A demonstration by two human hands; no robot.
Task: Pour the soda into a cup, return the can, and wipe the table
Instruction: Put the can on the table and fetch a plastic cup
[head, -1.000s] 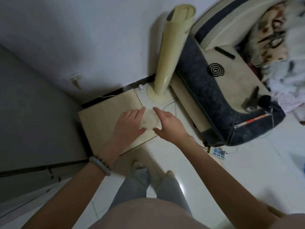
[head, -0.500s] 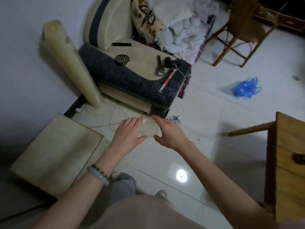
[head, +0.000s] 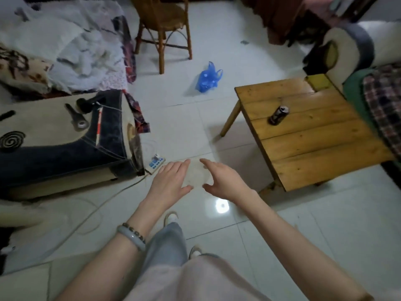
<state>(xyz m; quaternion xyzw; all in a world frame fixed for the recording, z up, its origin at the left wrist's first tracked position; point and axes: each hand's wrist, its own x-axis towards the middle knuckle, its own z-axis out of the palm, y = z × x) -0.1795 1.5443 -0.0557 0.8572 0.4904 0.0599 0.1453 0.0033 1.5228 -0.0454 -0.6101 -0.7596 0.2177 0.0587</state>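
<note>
I hold a pale, translucent cup (head: 196, 175) between both hands at chest height over the tiled floor. My left hand (head: 171, 183) presses its left side with fingers stretched out. My right hand (head: 223, 181) cups its right side, thumb under and fingers over. A dark soda can (head: 278, 115) stands upright on the low wooden table (head: 314, 148), to the right of and beyond my hands. How much is in the cup cannot be seen.
A dark and beige sofa arm (head: 65, 135) with small items on it is at the left. A power strip (head: 156, 162) and cable lie on the floor beside it. Farther off are a blue plastic bag (head: 207, 78) and a wooden chair (head: 165, 25). A yellow box (head: 318, 82) sits at the table's far corner.
My view has swung right, away from the wall corner and the tower fan, so the wooden table and can now show. Both hands keep the same hold on the cup.
</note>
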